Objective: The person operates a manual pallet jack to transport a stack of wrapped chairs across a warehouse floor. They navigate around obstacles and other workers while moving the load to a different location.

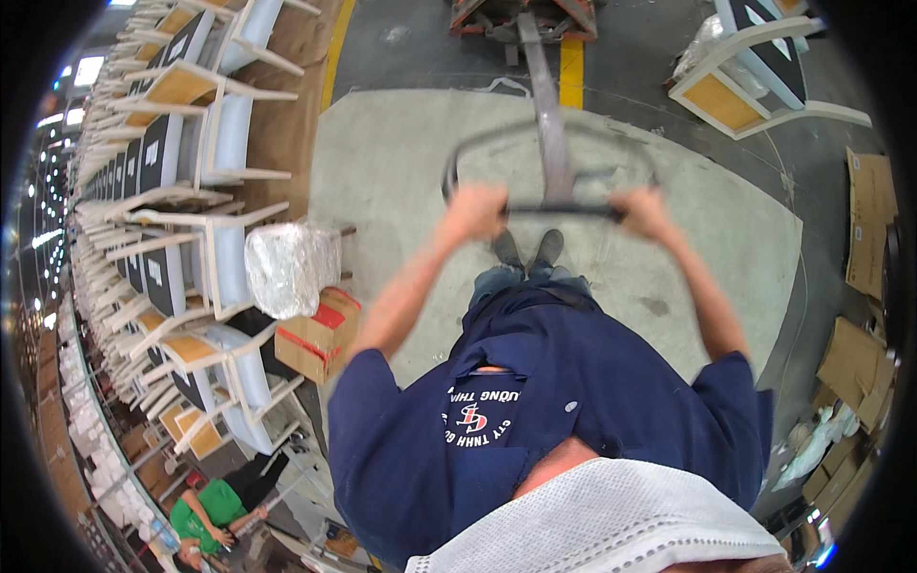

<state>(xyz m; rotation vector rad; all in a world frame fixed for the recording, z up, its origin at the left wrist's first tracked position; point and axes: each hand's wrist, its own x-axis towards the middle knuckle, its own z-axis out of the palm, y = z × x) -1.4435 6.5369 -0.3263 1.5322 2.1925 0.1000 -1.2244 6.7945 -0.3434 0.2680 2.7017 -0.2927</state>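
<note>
Ahead of me is a pallet jack, its worn orange base cut off by the top edge of the view. A grey metal shaft runs from it toward me and ends in a dark loop handle. My left hand is closed round the left part of the handle's near bar. At the right end of that bar my right hand is closed too, somewhat smeared by motion. Both forearms reach forward, and my shoes show on the floor just below the handle.
Stacked pale wooden chairs line the left side. Nearer stand a plastic-wrapped bundle and a red-taped carton. More chairs are at far right, above flattened cardboard. A person in green is at lower left.
</note>
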